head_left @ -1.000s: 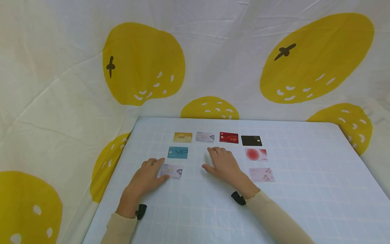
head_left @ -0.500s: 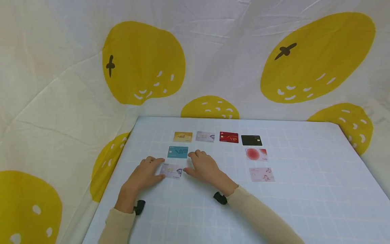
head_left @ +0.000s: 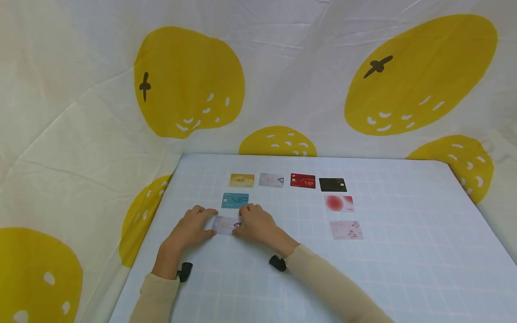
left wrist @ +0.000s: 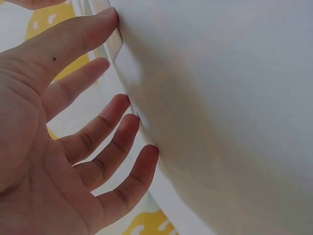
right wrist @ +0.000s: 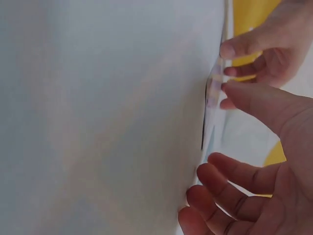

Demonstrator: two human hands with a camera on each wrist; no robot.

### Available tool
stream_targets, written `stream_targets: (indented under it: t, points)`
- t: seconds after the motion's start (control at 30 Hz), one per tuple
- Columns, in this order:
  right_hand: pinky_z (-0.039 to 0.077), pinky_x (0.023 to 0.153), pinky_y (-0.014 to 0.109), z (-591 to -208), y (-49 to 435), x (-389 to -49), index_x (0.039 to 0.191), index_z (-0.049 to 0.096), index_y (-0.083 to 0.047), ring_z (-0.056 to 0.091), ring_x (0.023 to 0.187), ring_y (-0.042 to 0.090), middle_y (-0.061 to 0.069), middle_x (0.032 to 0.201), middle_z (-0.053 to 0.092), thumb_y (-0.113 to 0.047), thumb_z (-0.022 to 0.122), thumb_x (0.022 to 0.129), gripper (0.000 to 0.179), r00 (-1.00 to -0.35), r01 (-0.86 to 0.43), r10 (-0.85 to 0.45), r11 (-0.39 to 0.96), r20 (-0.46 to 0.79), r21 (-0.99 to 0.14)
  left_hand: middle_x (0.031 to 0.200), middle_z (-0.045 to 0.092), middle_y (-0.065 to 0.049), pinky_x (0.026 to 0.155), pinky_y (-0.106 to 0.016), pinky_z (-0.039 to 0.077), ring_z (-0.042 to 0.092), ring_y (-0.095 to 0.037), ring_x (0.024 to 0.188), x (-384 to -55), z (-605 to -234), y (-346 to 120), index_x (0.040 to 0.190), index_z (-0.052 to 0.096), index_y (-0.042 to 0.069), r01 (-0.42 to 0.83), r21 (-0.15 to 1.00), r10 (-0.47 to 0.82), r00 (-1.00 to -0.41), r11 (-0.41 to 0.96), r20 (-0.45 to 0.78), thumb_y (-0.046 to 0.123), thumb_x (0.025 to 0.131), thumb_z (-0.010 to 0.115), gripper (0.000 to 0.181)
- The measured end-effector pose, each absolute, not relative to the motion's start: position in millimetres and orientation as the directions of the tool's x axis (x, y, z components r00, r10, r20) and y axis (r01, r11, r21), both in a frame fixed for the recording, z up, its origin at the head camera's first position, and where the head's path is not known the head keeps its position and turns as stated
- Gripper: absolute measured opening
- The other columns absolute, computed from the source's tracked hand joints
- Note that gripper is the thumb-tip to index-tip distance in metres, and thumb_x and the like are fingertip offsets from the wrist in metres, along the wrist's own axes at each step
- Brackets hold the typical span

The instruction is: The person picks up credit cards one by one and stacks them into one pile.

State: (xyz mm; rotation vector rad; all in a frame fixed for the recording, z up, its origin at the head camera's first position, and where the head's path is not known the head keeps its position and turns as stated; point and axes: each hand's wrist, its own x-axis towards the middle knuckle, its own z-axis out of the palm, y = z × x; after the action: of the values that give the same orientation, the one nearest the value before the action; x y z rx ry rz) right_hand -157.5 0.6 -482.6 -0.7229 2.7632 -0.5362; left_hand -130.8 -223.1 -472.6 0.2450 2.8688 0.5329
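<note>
A pale lilac VIP card [head_left: 223, 224] lies flat on the table, framed by both hands in the head view. At its left end is my left hand [head_left: 190, 230], the thumb near the lower corner and the fingers by the upper one. My right hand [head_left: 258, 226] reaches over the right end and hides part of it, thumb low and fingers high. In the left wrist view the left fingers [left wrist: 129, 129] are spread, and the thumb meets a card edge. The right wrist view shows the right thumb beside the card [right wrist: 213, 90], the other fingers loosely bent on the table.
Just beyond lies a teal VIP card [head_left: 234, 200]. Along the back are a gold card [head_left: 242, 180], another lilac card [head_left: 271, 180], a red VIP card [head_left: 303, 181] and a black card [head_left: 332, 184]. To the right sit a red-circle card [head_left: 338, 203] and a pink card [head_left: 346, 230].
My right hand has travelled left across the table to the lilac card's right end. The left hand has drawn back slightly, its thumb shifting left. All the cards lie where they were.
</note>
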Motion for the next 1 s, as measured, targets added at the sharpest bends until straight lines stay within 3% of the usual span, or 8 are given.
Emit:
stream_targets:
  t: [0.33, 0.8, 1.0]
  points:
    - [0.046, 0.070, 0.032, -486.8, -8.0, -155.7, 0.126, 0.061, -0.004, 0.046, 0.087, 0.021, 0.008, 0.108, 0.058, -0.048, 0.078, 0.084, 0.063, -0.853, -0.461, -0.505, 0.848, -0.131, -0.261, 0.119, 0.054, -0.014, 0.089, -0.053, 0.047, 0.051, -0.032, 0.103, -133.3, -473.0, -223.5, 0.128, 0.066, 0.018, 0.125, 0.362, 0.202, -0.962, 0.924, -0.185, 0.023, 0.082, 0.084, 0.050]
    - [0.042, 0.066, 0.029, -483.9, -6.1, -155.8, 0.116, 0.060, -0.004, 0.045, 0.084, 0.019, 0.006, 0.099, 0.055, -0.046, 0.080, 0.083, 0.057, -0.850, -0.464, -0.512, 0.839, -0.125, -0.283, 0.120, 0.053, -0.015, 0.087, -0.054, 0.047, 0.051, -0.034, 0.104, -132.7, -473.1, -224.3, 0.131, 0.063, 0.018, 0.150, 0.372, 0.228, -0.958, 0.916, -0.174, 0.022, 0.082, 0.085, 0.054]
    - [0.044, 0.065, 0.028, -486.8, -5.1, -161.4, 0.107, 0.062, -0.008, 0.046, 0.082, 0.017, 0.002, 0.092, 0.055, -0.035, 0.079, 0.087, 0.038, -0.859, -0.417, -0.493, 0.830, -0.138, -0.370, 0.119, 0.056, -0.012, 0.092, -0.052, 0.048, 0.053, -0.030, 0.103, -137.0, -473.3, -224.5, 0.129, 0.062, 0.015, 0.126, 0.423, 0.228, -0.953, 0.897, -0.199, 0.019, 0.082, 0.084, 0.052]
